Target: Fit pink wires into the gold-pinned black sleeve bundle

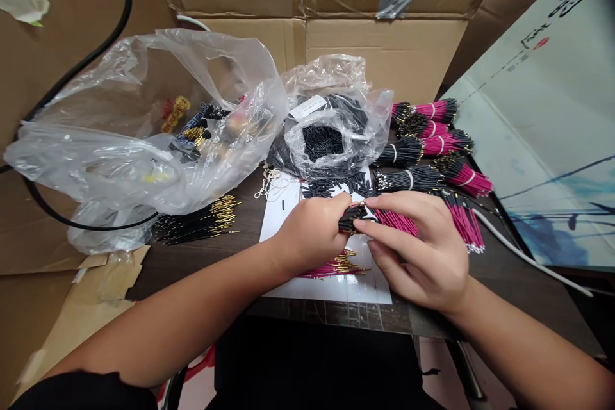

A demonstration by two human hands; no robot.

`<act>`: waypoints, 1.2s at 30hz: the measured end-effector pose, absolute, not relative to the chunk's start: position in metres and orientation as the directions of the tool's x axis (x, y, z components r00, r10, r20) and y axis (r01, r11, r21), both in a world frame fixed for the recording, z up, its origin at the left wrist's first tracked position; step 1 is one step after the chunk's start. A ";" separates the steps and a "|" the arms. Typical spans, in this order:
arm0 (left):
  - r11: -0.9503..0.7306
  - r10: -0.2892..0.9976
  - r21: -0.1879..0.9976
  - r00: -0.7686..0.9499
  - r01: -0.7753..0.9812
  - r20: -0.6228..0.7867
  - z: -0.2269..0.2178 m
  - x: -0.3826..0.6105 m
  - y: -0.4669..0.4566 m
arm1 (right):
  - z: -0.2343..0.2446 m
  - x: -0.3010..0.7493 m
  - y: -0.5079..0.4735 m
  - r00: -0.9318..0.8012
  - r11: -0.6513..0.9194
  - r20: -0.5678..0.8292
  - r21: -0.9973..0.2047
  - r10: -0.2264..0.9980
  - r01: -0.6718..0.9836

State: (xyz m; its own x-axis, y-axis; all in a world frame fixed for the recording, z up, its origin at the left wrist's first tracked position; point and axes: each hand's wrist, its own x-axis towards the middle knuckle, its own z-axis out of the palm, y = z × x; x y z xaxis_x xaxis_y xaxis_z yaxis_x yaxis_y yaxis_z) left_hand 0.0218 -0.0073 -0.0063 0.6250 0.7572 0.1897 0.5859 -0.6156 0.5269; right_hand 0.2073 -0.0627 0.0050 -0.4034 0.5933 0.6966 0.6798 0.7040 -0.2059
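My left hand [307,234] pinches a small bundle of thin black wires [353,218] with gold pin ends. My right hand [413,250] meets it from the right, its fingertips on the same bundle. Magenta wires [396,223] run out from under my right fingers. Below my hands, loose magenta wires with gold pins [334,267] lie on a white paper sheet [283,211]. Banded magenta-and-black wire bundles [432,134] are stacked at the right. A loose heap of black wires with gold tips [196,223] lies left of the paper.
A clear bag of short black sleeves [329,144] spills onto the paper's far end. A large clear plastic bag [144,128] lies at the left. Cardboard box flaps [384,51] rise behind, a black cable [77,67] crosses at the left, and a white cable [528,259] runs off at the right.
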 end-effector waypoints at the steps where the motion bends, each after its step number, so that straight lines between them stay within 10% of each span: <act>1: -0.616 0.754 0.540 0.627 0.573 0.195 -0.006 0.022 -0.008 | 0.005 0.208 -0.063 -0.392 0.703 0.711 -0.201 0.584 0.682; 36: -0.611 0.696 0.729 0.649 0.309 0.307 -0.003 0.020 -0.007 | 0.003 0.214 -0.059 -0.266 0.659 0.754 -0.279 0.601 0.698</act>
State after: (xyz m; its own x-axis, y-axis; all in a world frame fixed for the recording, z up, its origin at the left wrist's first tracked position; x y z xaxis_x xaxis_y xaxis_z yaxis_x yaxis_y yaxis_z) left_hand 0.0200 -0.0071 -0.0027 0.6491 0.6958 0.3074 0.3092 -0.6106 0.7291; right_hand 0.2135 -0.0585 0.0028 -0.2662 0.6009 0.7537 0.6984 0.6592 -0.2789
